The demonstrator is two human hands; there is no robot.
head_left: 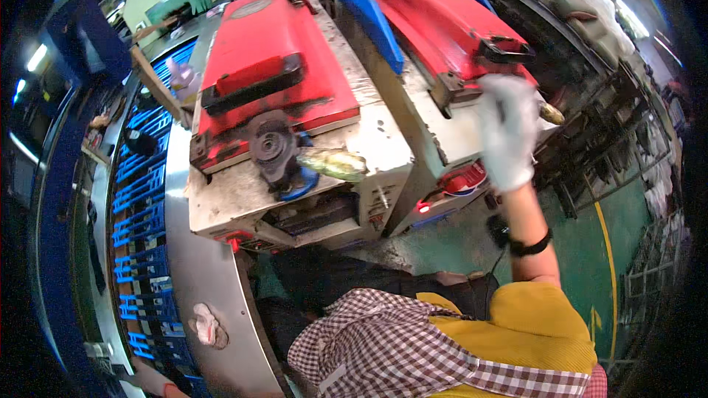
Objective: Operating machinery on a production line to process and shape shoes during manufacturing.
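My right hand (509,133), in a white glove smeared by motion, is raised at the front end of the right red machine cover (439,18). It is just below that cover's black handle (505,51); whether it touches anything, I cannot tell. A worn tan grip (551,113) sticks out beside the glove. To the left, a second red cover (273,59) has a black handle (254,85). In front of it are a dark round knob-like part (274,146) and a worn, tape-like wrapped grip (332,163). My left hand is not in view.
A blue panel (369,11) stands between the machines. On the left runs a conveyor with blue slats (140,250) and a metal edge (214,280), on which lies a crumpled whitish cloth (209,326). Racks of shoe-shaped forms (568,4) line the right. A bare forearm (151,379) shows lower left.
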